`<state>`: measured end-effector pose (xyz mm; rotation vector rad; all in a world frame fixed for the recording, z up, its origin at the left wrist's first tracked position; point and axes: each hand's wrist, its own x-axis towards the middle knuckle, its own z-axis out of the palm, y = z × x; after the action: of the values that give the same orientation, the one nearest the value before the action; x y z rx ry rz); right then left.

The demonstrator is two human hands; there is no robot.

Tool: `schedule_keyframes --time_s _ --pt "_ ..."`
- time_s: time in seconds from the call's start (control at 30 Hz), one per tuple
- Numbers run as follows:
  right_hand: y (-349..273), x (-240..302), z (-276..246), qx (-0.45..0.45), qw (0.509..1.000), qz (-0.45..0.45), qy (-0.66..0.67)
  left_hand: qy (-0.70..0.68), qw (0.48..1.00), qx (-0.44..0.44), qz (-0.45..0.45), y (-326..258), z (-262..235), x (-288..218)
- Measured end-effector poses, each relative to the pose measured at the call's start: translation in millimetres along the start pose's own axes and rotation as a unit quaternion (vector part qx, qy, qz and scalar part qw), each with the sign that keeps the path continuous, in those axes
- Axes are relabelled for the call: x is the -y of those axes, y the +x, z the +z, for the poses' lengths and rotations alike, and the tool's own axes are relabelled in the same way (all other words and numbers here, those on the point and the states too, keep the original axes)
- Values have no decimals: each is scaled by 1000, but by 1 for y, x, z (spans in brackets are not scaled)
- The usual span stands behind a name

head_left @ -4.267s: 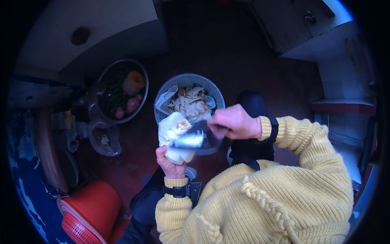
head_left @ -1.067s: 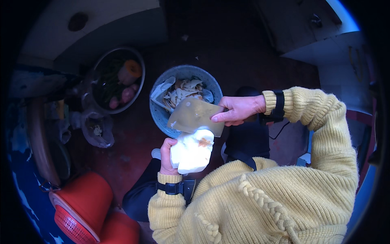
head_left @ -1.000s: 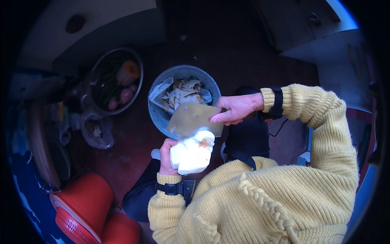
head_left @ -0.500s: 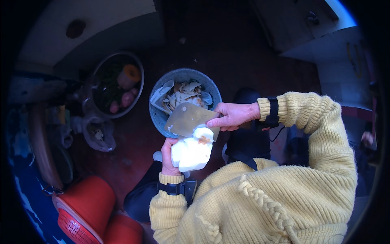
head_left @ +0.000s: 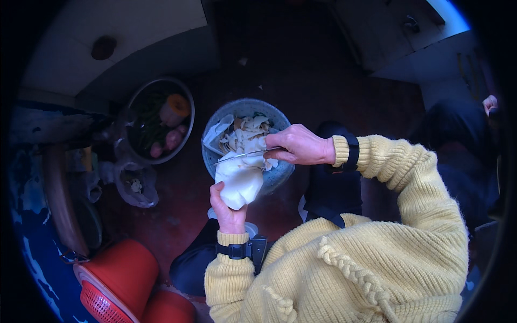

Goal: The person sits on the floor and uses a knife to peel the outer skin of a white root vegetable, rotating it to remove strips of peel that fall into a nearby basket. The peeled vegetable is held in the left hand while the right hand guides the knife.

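Observation:
My left hand is closed around the lower side of a large, white peeled vegetable, whose exact kind I cannot make out. In my right hand is a cleaver, its blade seen nearly edge-on and lying along the vegetable's far end. Both are over the near rim of a grey-blue bucket. Pale peelings and a crumpled whitish plastic bag fill the bucket.
Left of the bucket stands a metal basin with greens, pinkish roots and an orange-fleshed squash piece. A clear plastic bag lies nearby. Red plastic tubs are at lower left. Another person's hand shows at far right.
The cleaver has turned from its flat face showing to nearly edge-on. My right hand has shifted slightly left and up, and the vegetable has tilted left in my left hand.

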<state>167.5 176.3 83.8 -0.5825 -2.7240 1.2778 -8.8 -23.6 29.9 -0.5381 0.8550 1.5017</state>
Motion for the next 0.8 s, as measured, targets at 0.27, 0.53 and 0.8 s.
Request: schedule_keyframes --time_s 0.27,0.53,0.8 --pt "-21 6 9 -149 987 -51 19 -10 995 58 83 -2 -9 1" --pt "-53 46 15 -154 955 -200 -154 12 992 103 73 -6 -4 -1" --pt "-52 45 27 -153 958 -186 -154 -24 985 167 35 -13 1 1"
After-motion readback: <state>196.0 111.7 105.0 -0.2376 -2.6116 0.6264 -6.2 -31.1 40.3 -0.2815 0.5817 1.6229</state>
